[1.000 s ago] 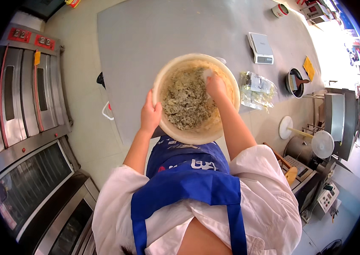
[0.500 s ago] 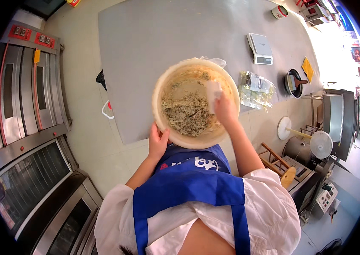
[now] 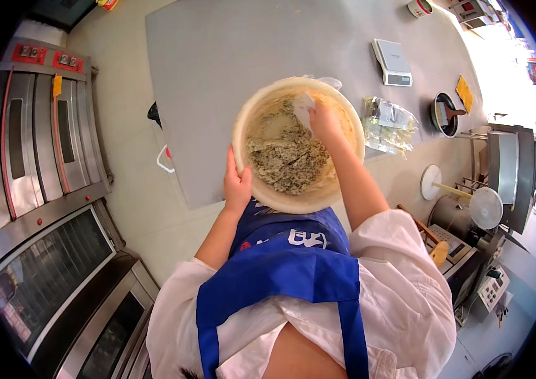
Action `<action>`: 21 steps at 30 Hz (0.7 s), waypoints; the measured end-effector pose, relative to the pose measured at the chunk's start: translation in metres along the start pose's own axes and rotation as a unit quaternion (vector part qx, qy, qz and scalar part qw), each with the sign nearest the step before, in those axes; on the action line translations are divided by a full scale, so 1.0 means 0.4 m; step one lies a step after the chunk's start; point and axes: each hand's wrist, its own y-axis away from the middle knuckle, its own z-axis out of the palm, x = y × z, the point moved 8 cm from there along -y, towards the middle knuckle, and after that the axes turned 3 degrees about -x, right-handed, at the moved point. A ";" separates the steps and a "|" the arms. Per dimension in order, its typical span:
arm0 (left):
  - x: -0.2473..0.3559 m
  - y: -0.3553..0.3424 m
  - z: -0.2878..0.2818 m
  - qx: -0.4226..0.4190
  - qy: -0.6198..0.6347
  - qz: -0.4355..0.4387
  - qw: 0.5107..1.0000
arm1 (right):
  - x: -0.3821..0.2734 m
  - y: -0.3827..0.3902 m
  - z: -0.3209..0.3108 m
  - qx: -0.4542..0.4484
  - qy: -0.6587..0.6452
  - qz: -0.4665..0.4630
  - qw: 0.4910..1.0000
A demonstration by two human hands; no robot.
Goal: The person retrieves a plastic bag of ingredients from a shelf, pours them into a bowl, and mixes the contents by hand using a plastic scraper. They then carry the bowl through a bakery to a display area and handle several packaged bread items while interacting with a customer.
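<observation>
A large cream-coloured bowl (image 3: 243,136) sits at the near edge of the grey table, tilted a little toward me. Inside lies a lumpy, speckled grey-green mixture (image 3: 290,161), with pale smears up the walls. My left hand (image 3: 237,186) grips the bowl's rim at the near left, thumb on the near side. Closed round a white scraper (image 3: 304,108), my right hand (image 3: 326,123) reaches in over the right rim. The scraper is against the far part of the inside, above the mixture. Its lower edge is partly hard to make out.
On the grey table (image 3: 205,76) are a white kitchen scale (image 3: 392,62), a clear plastic bag (image 3: 389,123), a black pan (image 3: 444,115) with a brush-like tool, a yellow cloth (image 3: 464,93) and a tin (image 3: 419,7). Steel ovens (image 3: 40,132) line the left; machines stand at the right.
My right hand has moved the scraper up and left toward the bowl's far side. The bowl has shifted slightly right and away, with my left hand still on its rim.
</observation>
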 end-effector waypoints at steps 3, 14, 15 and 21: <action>0.004 -0.001 -0.003 0.005 -0.025 -0.014 1.000 | -0.142 -0.013 0.002 -0.047 0.082 -0.115 0.989; -0.002 -0.088 -0.029 0.090 0.079 -0.008 0.993 | -0.430 0.280 0.085 -0.171 0.320 -0.612 0.703; 0.010 -0.094 -0.020 0.089 0.109 -0.024 0.990 | -0.413 0.304 0.083 -0.195 0.321 -0.600 0.706; 0.075 -0.074 0.001 0.071 0.081 -0.037 0.993 | -0.261 0.291 -0.102 -0.136 0.176 -0.367 0.903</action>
